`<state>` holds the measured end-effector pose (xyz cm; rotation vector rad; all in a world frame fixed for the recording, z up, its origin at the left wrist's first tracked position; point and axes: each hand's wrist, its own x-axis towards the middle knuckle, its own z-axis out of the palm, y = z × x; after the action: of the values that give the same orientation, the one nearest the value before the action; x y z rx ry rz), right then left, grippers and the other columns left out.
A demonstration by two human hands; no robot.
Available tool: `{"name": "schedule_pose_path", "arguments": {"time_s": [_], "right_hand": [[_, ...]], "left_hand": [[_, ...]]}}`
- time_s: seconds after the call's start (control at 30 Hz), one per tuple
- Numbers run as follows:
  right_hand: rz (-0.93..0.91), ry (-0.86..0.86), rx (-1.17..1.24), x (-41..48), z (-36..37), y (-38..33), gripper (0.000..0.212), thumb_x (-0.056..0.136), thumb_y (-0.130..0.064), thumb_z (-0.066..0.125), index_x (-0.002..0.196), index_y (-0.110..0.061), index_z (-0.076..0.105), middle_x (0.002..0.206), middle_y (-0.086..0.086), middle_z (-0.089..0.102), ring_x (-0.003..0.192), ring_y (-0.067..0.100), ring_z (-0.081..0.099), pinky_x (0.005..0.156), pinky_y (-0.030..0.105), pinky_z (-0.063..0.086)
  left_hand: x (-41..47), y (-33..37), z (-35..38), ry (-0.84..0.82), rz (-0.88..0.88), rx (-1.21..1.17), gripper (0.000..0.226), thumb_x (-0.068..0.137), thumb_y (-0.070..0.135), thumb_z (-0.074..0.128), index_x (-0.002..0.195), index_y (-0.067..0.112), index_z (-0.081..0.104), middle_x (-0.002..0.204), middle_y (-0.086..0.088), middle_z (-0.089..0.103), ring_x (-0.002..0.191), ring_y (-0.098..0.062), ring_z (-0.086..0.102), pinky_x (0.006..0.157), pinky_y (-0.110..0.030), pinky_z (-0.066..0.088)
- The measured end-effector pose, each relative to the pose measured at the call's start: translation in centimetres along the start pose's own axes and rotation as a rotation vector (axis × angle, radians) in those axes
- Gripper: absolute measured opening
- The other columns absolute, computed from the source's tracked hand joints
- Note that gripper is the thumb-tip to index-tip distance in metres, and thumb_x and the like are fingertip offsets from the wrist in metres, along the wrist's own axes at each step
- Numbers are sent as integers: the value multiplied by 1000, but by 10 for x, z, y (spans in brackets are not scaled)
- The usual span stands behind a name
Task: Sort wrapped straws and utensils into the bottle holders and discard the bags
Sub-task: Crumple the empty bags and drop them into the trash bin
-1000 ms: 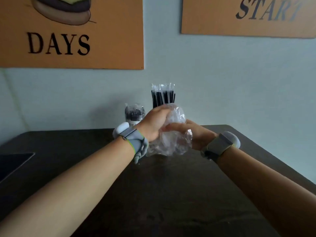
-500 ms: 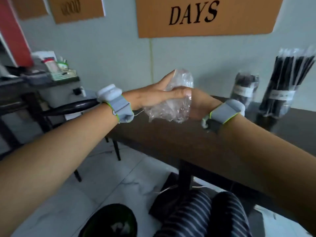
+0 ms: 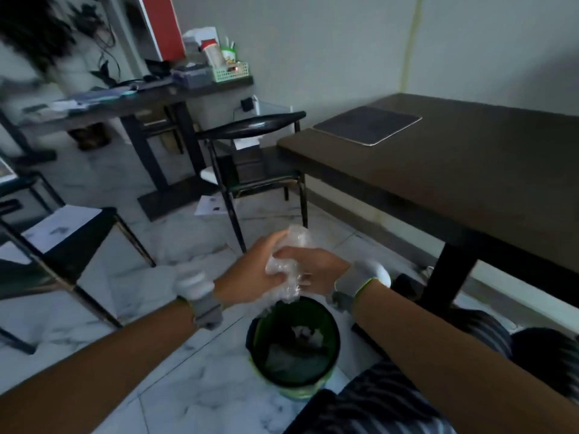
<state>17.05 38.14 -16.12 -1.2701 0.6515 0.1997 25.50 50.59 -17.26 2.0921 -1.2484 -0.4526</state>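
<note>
A crumpled clear plastic bag (image 3: 286, 270) is pressed between my left hand (image 3: 250, 270) and my right hand (image 3: 316, 269), both closed around it. The hands hold it low over the floor, just above the far rim of a green waste bin (image 3: 266, 361) that has crumpled plastic and paper inside. The bottle holders with the straws and utensils are out of view.
The dark table (image 3: 454, 170) with a grey mat (image 3: 366, 124) stands to the right. A black chair (image 3: 253, 151) is beyond the bin and another chair (image 3: 72, 239) at left. A cluttered side table (image 3: 138, 95) lines the far wall. My striped trouser legs (image 3: 407, 402) sit at lower right.
The view has swung left and down from the tabletop to the floor. Both hands have carried the crumpled bag off the table and down to just above the green bin.
</note>
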Motion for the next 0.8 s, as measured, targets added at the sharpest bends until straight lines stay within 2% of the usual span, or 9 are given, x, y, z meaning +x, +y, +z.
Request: {"name": "schedule_pose_path", "arguments": {"time_s": [0.17, 0.27, 0.33, 0.37, 0.47, 0.53, 0.63, 0.73, 0.8], "right_hand": [[114, 116, 23, 53, -5, 56, 17, 79, -21, 71, 77, -24, 55, 83, -5, 60, 79, 13, 56, 91, 33, 46], [79, 181, 92, 72, -15, 76, 14, 84, -9, 65, 94, -12, 58, 95, 3, 55, 77, 14, 53, 73, 26, 47], [82, 226, 100, 89, -25, 87, 50, 85, -7, 63, 130, -5, 42, 109, 8, 54, 84, 17, 54, 64, 24, 45], [91, 237, 71, 98, -30, 94, 55, 86, -8, 63, 134, -6, 38, 115, 10, 54, 89, 19, 55, 62, 22, 46], [121, 259, -16, 120, -46, 116, 16, 86, -10, 62, 98, -13, 54, 87, 4, 57, 76, 15, 54, 60, 13, 49], [145, 281, -46, 134, -58, 130, 12, 84, -12, 64, 89, -16, 54, 82, 2, 54, 77, 15, 53, 68, 17, 46], [172, 292, -71, 148, -69, 147, 16, 86, -10, 63, 86, -17, 48, 67, -4, 51, 64, 9, 45, 49, 9, 38], [233, 294, -76, 157, -81, 162, 19, 86, -8, 62, 91, -8, 43, 54, -4, 44, 42, 1, 47, 36, 9, 34], [246, 325, -51, 160, -90, 166, 13, 87, -7, 60, 85, -13, 49, 60, -8, 50, 53, 2, 52, 49, 13, 46]], "left_hand": [[-4, -76, 52, -38, -65, 118, 72, 87, 10, 57, 140, 39, 18, 141, -8, 37, 115, -34, 57, 96, -45, 47], [5, -100, 82, -92, -120, 150, 69, 90, 11, 53, 145, 34, 19, 141, -10, 35, 105, -36, 61, 87, -43, 51], [16, -120, 106, -121, -145, 169, 67, 91, 13, 51, 148, 28, 20, 143, -12, 34, 109, -35, 59, 89, -40, 50], [21, -130, 119, -131, -160, 168, 66, 91, 13, 50, 148, 26, 21, 144, -13, 34, 115, -34, 55, 92, -40, 49], [35, -155, 161, -198, -243, 140, 67, 90, 11, 49, 149, 25, 18, 149, -17, 30, 131, -35, 41, 107, -44, 36], [46, -168, 188, -236, -364, 170, 70, 89, 10, 47, 150, 29, 17, 147, -17, 31, 128, -35, 41, 107, -46, 36], [53, -188, 224, -267, -428, 221, 71, 89, 12, 45, 149, 36, 15, 145, -13, 29, 123, -35, 40, 102, -46, 40], [57, -205, 258, -350, -448, 314, 68, 95, 9, 34, 150, 36, 4, 159, -12, 8, 144, -37, 14, 115, -50, 24], [64, -214, 277, -386, -481, 412, 63, 99, 12, 27, 151, 28, -5, 162, -8, -5, 149, -33, -1, 118, -53, 15]]}}
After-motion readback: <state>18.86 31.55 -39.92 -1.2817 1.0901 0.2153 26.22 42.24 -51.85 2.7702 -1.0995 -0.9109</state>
